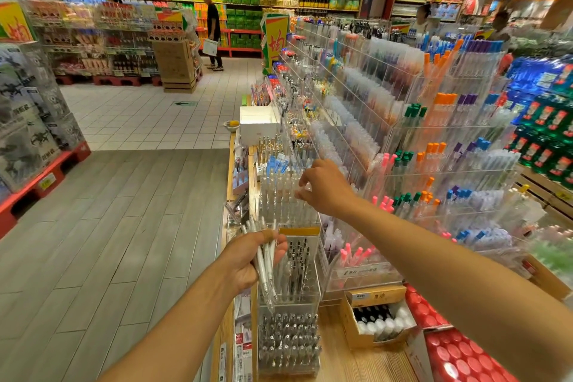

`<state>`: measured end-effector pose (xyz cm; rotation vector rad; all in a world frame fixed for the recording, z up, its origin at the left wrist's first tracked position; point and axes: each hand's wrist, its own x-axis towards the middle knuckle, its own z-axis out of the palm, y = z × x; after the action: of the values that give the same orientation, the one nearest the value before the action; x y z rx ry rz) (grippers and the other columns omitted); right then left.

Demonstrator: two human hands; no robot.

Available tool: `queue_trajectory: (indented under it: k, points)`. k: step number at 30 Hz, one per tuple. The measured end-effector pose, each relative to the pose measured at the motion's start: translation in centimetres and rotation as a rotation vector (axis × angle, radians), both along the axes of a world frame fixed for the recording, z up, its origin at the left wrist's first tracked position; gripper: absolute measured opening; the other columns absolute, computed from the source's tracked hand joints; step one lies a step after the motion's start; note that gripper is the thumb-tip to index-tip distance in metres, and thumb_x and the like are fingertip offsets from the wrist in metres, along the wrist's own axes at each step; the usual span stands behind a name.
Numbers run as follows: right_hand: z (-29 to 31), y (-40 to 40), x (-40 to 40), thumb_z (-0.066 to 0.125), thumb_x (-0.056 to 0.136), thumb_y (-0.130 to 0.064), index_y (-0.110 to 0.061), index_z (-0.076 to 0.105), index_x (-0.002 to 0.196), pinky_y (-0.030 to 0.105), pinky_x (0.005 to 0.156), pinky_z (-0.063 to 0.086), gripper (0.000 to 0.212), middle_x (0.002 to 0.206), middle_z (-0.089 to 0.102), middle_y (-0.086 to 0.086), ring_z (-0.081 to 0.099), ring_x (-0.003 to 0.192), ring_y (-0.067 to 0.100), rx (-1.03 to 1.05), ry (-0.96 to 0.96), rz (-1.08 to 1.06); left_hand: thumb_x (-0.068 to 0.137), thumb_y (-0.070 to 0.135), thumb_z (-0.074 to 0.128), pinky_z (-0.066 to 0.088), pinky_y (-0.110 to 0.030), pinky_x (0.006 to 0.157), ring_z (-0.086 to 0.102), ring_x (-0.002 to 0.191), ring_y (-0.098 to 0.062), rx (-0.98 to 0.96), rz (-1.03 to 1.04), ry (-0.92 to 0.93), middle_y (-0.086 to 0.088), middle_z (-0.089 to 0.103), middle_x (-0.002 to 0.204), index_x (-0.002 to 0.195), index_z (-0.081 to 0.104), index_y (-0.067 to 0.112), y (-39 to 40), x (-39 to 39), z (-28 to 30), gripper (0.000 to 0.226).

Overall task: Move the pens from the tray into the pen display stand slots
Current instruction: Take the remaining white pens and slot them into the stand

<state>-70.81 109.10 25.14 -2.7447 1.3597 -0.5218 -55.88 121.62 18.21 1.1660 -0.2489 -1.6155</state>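
My left hand (pixel 248 260) grips a bundle of several white pens (pixel 265 260), held slanted over a clear acrylic pen display stand (pixel 286 295). My right hand (pixel 322 187) reaches to the stand's upper tier of white pens (pixel 279 195), fingertips pinching the top of one clear-white pen at about the hand's left edge. The stand's lower slots hold dark and silver pens. No tray is plainly visible.
A tall acrylic rack (pixel 434 149) of coloured pens rises to the right. A cardboard box of bottles (pixel 376 319) and red packages (pixel 459 353) lie on the wooden counter. A white box (pixel 259 124) sits further along. Shoppers (pixel 214 28) stand in the far aisle.
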Motion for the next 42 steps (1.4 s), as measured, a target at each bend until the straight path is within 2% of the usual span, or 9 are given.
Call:
queue_trajectory:
  k: [4, 8, 12, 14, 16, 21, 26, 31, 42]
  points:
    - [0.3, 1.6, -0.3, 0.065, 0.092, -0.028, -0.017, 0.066, 0.113, 0.03, 0.085, 0.044, 0.024, 0.106, 0.061, 0.0, 0.053, 0.1, 0.017, 0.056, -0.168, 0.074, 0.09, 0.006, 0.066, 0.059, -0.029, 0.05, 0.072, 0.061, -0.024, -0.04, -0.01, 0.013, -0.023, 0.071, 0.078, 0.099, 0.067, -0.014, 0.0, -0.2, 0.5, 0.022]
    - [0.1, 3.6, -0.7, 0.06, 0.095, -0.02, -0.014, 0.064, 0.122, 0.026, 0.084, 0.05, 0.028, 0.103, 0.067, 0.002, 0.06, 0.091, 0.011, 0.543, -0.196, 0.206, 0.082, 0.01, 0.07, 0.06, -0.028, 0.054, 0.072, 0.062, -0.022, -0.122, -0.046, 0.059, -0.021, 0.071, 0.079, 0.093, 0.072, -0.013, 0.5, -0.7, 1.3, 0.026]
    - [-0.7, 4.6, -1.4, 0.061, 0.095, -0.016, -0.009, 0.063, 0.123, 0.021, 0.075, 0.05, 0.029, 0.091, 0.069, -0.004, 0.061, 0.078, 0.003, 0.884, -0.467, 0.216, 0.074, 0.011, 0.071, 0.061, -0.029, 0.059, 0.071, 0.062, -0.022, -0.201, -0.071, 0.132, -0.018, 0.071, 0.079, 0.088, 0.074, -0.009, 1.0, -1.2, 2.2, 0.025]
    - [-0.7, 4.5, -1.8, 0.061, 0.095, -0.017, -0.013, 0.064, 0.123, 0.019, 0.061, 0.043, 0.029, 0.077, 0.066, -0.01, 0.054, 0.064, 0.002, 1.007, -0.584, 0.219, 0.074, 0.012, 0.07, 0.061, -0.028, 0.058, 0.071, 0.062, -0.021, -0.207, -0.068, 0.132, -0.018, 0.071, 0.079, 0.096, 0.069, -0.01, 1.0, -1.3, 2.5, 0.031]
    - [-0.6, 4.5, -2.1, 0.061, 0.095, -0.016, -0.019, 0.068, 0.115, 0.024, 0.06, 0.035, 0.022, 0.074, 0.063, -0.008, 0.045, 0.062, 0.009, 1.085, -0.658, 0.241, 0.074, 0.014, 0.071, 0.061, -0.028, 0.057, 0.072, 0.063, -0.021, -0.191, -0.065, 0.106, -0.019, 0.072, 0.081, 0.1, 0.068, -0.01, 1.0, -1.4, 2.7, 0.036]
    - [-0.5, 4.4, -2.2, 0.057, 0.096, -0.011, -0.007, 0.058, 0.096, 0.024, 0.061, 0.041, 0.004, 0.076, 0.056, 0.001, 0.05, 0.062, 0.009, 1.096, -0.764, 0.255, 0.075, 0.016, 0.072, 0.06, -0.029, 0.055, 0.072, 0.064, -0.024, -0.183, -0.056, 0.104, -0.021, 0.071, 0.081, 0.093, 0.072, -0.012, 0.8, -1.6, 2.6, 0.033]
    - [0.4, 3.6, -2.1, 0.054, 0.096, -0.007, -0.006, 0.051, 0.094, 0.024, 0.062, 0.051, 0.004, 0.078, 0.059, 0.008, 0.059, 0.065, 0.014, 1.004, -0.924, 0.171, 0.09, 0.011, 0.066, 0.058, -0.032, 0.05, 0.071, 0.058, -0.023, -0.081, 0.163, -0.009, -0.015, 0.072, 0.069, 0.087, 0.069, -0.002, 0.4, -1.1, 1.7, 0.014]
    - [1.3, 2.2, -2.5, 0.05, 0.1, -0.02, -0.019, 0.045, 0.092, 0.03, 0.066, 0.049, 0.009, 0.084, 0.059, 0.005, 0.055, 0.072, 0.015, 0.445, -0.601, 0.024, 0.093, 0.011, 0.066, 0.055, -0.026, 0.045, 0.067, 0.049, -0.019, 0.032, 0.208, -0.106, -0.013, 0.068, 0.06, 0.089, 0.066, -0.005, 0.4, 0.2, 0.5, 0.017]
    - [0.1, 1.3, -1.1, 0.047, 0.101, -0.019, -0.016, 0.042, 0.096, 0.027, 0.055, 0.034, 0.008, 0.082, 0.052, 0.0, 0.045, 0.069, 0.014, 0.241, -0.341, 0.054, 0.098, 0.013, 0.058, 0.057, -0.029, 0.047, 0.065, 0.049, -0.021, 0.038, 0.132, -0.042, -0.013, 0.065, 0.058, 0.092, 0.062, -0.002, 0.4, -0.8, 0.9, 0.016]
